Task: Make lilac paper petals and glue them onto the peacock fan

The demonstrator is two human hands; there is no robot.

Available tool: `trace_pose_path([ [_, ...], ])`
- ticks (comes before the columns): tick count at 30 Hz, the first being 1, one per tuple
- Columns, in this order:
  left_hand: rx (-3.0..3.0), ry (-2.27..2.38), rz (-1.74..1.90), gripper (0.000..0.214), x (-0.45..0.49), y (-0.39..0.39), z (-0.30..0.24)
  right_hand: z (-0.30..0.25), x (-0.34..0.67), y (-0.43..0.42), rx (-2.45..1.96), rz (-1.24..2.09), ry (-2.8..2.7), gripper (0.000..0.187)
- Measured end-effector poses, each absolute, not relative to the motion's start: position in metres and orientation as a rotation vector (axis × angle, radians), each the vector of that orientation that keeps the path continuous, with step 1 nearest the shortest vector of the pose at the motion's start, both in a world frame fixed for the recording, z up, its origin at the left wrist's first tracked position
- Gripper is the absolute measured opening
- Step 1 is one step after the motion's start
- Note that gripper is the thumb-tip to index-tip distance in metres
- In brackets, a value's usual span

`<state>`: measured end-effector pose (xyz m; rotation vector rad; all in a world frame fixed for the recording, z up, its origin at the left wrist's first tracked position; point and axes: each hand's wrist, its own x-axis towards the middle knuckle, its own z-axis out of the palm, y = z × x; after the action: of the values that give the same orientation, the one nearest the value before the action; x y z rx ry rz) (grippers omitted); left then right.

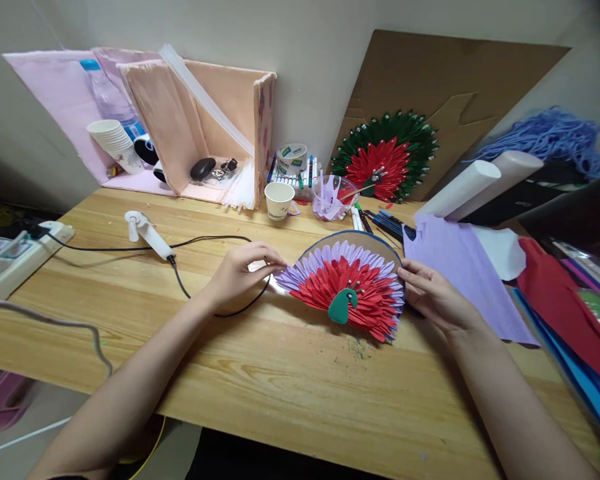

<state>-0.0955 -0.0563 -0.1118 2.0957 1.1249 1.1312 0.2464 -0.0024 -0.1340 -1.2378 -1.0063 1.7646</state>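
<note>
Peacock (347,287) w/ green head (339,309), red inner feathers (325,283), lilac outer feathers (317,259) & cardboard backing (380,249) is over tabletop (260,393), L fingers (265,254) pinching its L edge, R fingers (417,269) its R.

Single head-worn view, facing forward and down, near the wooden table (260,393) (wall (320,67) beyond)

the peacock (330,280) looks like matt, layered paper, its green head (339,308) smooth; the table (240,373) is smooth, grained wood, the glue gun (153,237) white plastic, the leaning board (460,77) dull brown cardboard.
</note>
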Motion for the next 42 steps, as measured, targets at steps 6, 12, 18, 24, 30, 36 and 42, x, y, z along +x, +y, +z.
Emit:
trace_pose_path([
  [6,2.148,1.124,1.145,0.016,-0.096,-0.056,-0.113,-0.134,0.246,-0.003,-1.211,1.785,-0.988,0.025],
  [12,2.201,1.175,1.074,0.012,-0.094,-0.057,-0.111,-0.133,0.245,-0.003,-1.204,1.794,-0.953,0.026],
  [18,2.28,1.243,0.925,0.013,-0.092,-0.058,-0.11,-0.131,0.243,-0.003,-1.217,1.785,-0.935,0.027],
  [24,2.278,1.259,0.901,0.014,-0.09,-0.06,-0.109,-0.134,0.245,-0.002,-1.226,1.781,-0.928,0.028],
  [30,2.13,1.282,0.998,0.022,-0.092,-0.061,-0.106,-0.136,0.248,-0.001,-1.254,1.728,-1.009,0.024],
  [36,1.803,1.33,1.084,0.025,-0.087,-0.063,-0.105,-0.134,0.246,-0.002,-1.223,1.746,-1.029,0.025],
  [42,1.647,1.29,1.099,0.026,-0.083,-0.063,-0.105,-0.133,0.245,-0.003,-1.24,1.729,-1.01,0.029],
])
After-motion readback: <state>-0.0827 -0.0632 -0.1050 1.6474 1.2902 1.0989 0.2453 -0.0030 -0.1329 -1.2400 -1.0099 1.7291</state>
